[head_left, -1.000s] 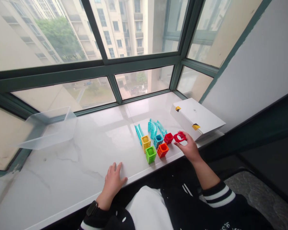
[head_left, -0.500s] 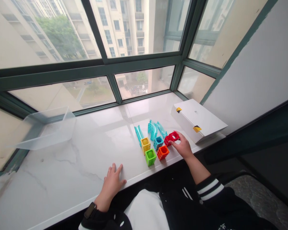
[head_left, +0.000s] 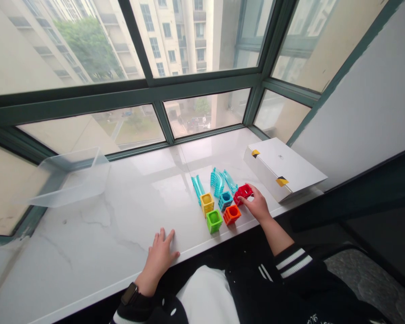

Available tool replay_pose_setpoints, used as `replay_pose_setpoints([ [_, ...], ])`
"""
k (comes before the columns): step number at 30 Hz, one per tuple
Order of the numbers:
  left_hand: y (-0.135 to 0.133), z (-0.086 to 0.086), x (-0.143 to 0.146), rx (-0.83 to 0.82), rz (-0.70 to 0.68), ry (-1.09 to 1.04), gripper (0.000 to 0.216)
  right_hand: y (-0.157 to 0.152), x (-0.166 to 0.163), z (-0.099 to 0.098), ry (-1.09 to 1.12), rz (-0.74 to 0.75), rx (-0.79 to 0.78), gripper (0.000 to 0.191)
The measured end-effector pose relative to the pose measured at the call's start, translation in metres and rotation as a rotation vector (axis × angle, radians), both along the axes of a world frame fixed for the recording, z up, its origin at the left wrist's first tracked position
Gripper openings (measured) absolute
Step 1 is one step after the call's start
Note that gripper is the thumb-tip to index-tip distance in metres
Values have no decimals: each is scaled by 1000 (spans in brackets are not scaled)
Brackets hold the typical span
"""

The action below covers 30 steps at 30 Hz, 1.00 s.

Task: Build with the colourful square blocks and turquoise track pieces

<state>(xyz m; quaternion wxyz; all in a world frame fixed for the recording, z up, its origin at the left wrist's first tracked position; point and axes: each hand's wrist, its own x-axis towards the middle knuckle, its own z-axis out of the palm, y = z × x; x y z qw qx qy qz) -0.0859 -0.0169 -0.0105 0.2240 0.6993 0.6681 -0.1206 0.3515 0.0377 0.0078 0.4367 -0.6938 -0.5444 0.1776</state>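
Observation:
My right hand [head_left: 256, 204] grips a red hollow block [head_left: 245, 191] between thumb and fingers, at the right end of a small group of blocks. Beside it stand a blue block [head_left: 225, 200] and an orange block [head_left: 231, 214]. A yellow block [head_left: 207, 204] and a green block [head_left: 214, 220] are on the group's left side. Behind them lie clear turquoise track pieces: a straight one [head_left: 198, 189], a curved one [head_left: 218, 182] and another [head_left: 230, 181]. My left hand [head_left: 159, 255] rests with spread fingers on the white sill, holding nothing, near the front edge.
A clear plastic bin [head_left: 77, 177] stands at the far left of the marble-patterned sill [head_left: 131, 202]. To the right sits a white box [head_left: 286, 164] with yellow-and-black tabs. Green-framed windows [head_left: 202, 90] border the back.
The red block has tilted a little in my right hand, and its top opening looks different. The view has shifted slightly; my left hand stays on the sill.

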Motion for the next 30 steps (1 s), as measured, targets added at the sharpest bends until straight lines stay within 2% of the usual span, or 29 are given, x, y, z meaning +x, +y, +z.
replay_pose_setpoints([
  [8, -1, -2, -2, 2, 1, -18, 83, 2, -1, -9, 23, -1, -14, 74],
  [13, -1, -3, -3, 6, 0, -20, 83, 3, 1, -23, 95, -12, -46, 79],
  [18, -1, -3, -3, 4, -4, -14, 82, 3, 1, -33, 140, -4, -70, 74],
  [30, -1, 0, 0, -7, -3, 20, 83, 9, -2, -47, 111, 21, 10, 67],
])
